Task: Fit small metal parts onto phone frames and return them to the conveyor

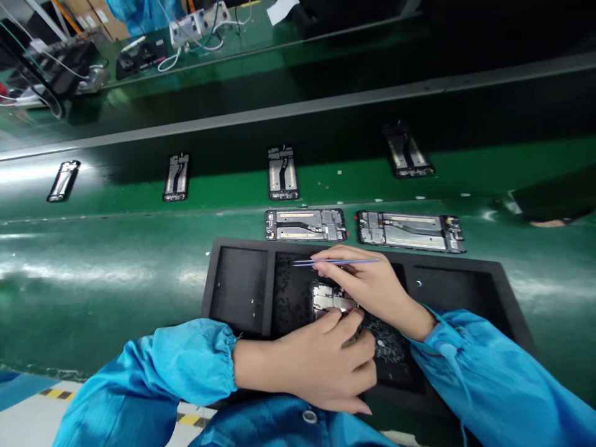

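My right hand (363,276) pinches purple tweezers (342,262), whose tips point left over the black foam tray (271,292). Under it, in the tray's middle compartment, lies an opened phone (325,297) with metal shields showing. Bent fingers of my left hand (321,366) lie over the phone's near part and grip it, hiding much of it. Many tiny dark and clear pieces (391,344) are scattered in the compartment around the phone.
Two opened phones, one left (306,225) and one right (410,231), lie sideways just beyond the tray. Farther back, several more, including one upright phone (282,173), stand in a row on the green bench (139,273). A power strip (200,25) with cables sits on the far bench.
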A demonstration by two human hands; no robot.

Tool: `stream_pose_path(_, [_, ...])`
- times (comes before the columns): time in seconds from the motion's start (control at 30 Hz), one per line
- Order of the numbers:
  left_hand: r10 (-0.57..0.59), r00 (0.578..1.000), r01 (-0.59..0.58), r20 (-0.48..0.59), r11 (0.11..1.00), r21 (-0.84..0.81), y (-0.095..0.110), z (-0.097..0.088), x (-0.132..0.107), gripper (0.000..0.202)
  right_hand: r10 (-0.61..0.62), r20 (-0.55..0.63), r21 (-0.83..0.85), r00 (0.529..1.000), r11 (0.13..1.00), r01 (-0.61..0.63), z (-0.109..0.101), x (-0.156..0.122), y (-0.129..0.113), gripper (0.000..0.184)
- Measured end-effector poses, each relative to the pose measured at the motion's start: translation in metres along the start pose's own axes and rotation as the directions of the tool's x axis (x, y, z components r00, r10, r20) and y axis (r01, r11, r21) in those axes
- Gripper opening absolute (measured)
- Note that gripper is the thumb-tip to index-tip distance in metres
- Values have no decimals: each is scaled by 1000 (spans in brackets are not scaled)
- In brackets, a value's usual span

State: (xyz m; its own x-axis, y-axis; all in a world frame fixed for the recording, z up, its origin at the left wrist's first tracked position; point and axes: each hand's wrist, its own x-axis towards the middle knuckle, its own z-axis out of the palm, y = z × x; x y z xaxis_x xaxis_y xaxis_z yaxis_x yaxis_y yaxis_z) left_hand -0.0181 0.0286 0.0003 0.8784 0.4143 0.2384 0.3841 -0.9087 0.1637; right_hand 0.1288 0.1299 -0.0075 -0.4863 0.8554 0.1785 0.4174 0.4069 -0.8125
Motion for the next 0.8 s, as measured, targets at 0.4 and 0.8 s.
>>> stream_pose_path(0.4, [-12,1000,12,-9,1000,22,2,-2,2,52,-106,77,20,991,994,105,10,4,-4,15])
stream_pose_path(0.8, [-25,998,25,-60,1000,5,1,-2,1,48,-70,36,49,997,996,68,8,4,-6,23])
